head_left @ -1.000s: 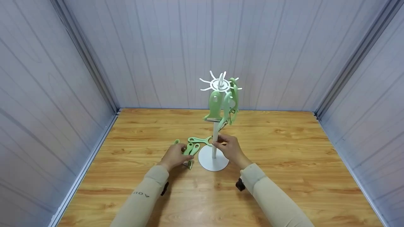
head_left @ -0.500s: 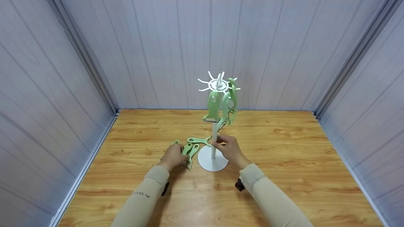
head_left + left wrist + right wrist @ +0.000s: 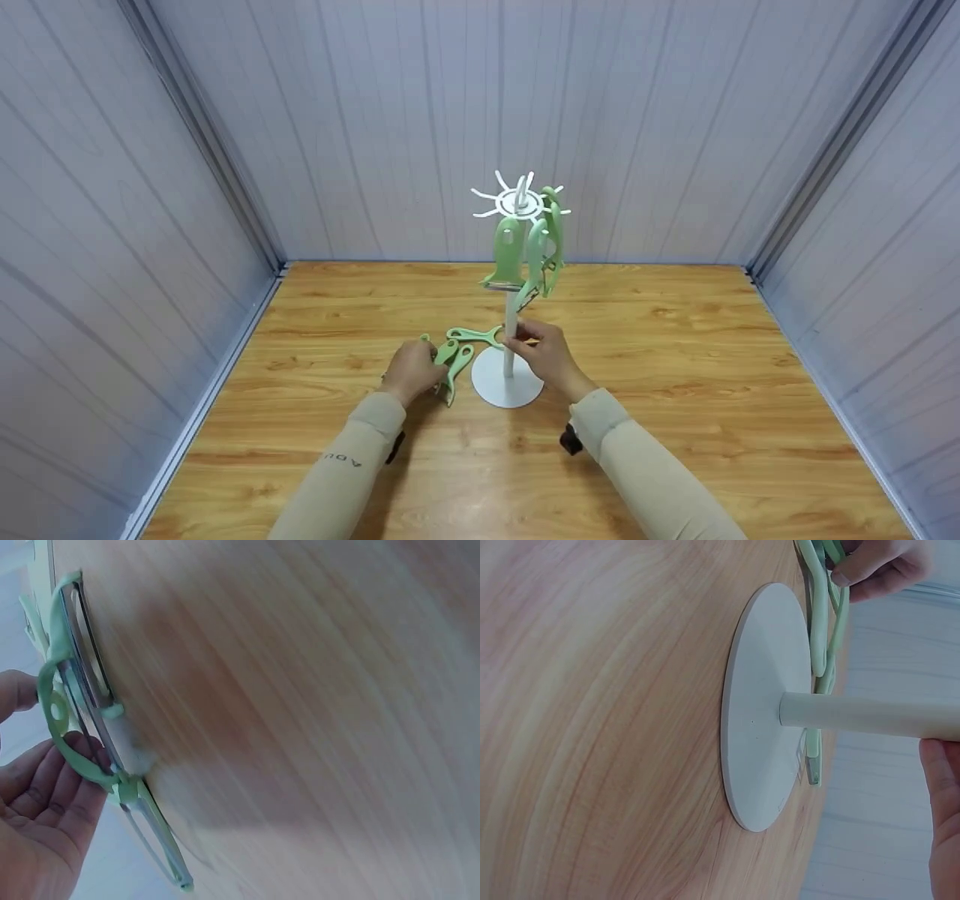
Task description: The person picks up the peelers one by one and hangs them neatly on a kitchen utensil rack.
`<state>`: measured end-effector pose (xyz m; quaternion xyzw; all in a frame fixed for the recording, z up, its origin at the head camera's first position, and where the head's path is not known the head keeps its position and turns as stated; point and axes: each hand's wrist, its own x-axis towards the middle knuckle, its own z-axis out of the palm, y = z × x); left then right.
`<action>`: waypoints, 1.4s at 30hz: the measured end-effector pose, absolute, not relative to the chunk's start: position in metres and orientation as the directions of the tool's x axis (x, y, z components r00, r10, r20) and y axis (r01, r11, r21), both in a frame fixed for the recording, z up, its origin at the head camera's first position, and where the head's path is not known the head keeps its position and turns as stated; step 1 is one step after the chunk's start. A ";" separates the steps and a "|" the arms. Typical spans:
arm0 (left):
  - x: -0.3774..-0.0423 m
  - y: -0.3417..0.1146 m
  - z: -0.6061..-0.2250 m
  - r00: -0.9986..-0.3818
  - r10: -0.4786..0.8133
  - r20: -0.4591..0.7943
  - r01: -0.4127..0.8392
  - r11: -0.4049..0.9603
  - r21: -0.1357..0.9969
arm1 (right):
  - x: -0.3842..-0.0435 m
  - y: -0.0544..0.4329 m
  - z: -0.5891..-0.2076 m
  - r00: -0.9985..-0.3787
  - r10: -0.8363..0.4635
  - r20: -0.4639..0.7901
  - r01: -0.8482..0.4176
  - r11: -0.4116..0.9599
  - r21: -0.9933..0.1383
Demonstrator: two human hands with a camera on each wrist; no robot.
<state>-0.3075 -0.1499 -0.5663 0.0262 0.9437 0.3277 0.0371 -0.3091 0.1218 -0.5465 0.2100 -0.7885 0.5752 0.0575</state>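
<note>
- Rising at the back and on both sides, panelled walls close in the whole scene.
- Across the lower half runs the tabletop, all warm wood grain.
- In from the near edge come two pale sleeves, left and right, lettering showing on the left one.
- And here's the white stand, upright between the two hands, round base flat on the wood, hooks fanning out on top.
- Right hand on the pole, thumb and fingers grasping it low, just above the base!
- Over to the left hand, down at the pile beside the base, thumb and fingers pinching a green peeler; from above, the hand itself blocks much of that pile.
- Up on the hooks, a broad peeler faces front, a paler peeler hangs just beside it, and more green ones crowd behind on the right, overlapping too much to count.
- Back down on the wood, a light peeler lies against the pinched one, and another peeler lies behind the base, its far end cut off from view by pole and fingers.
- Smallest of all, a dark block under the right cuff.
</note>
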 end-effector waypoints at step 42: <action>-0.306 -0.164 -0.472 -0.925 0.012 0.380 0.316 0.580 0.751 | -0.309 0.122 -0.549 -0.903 -0.254 0.346 -0.409 0.267 -0.872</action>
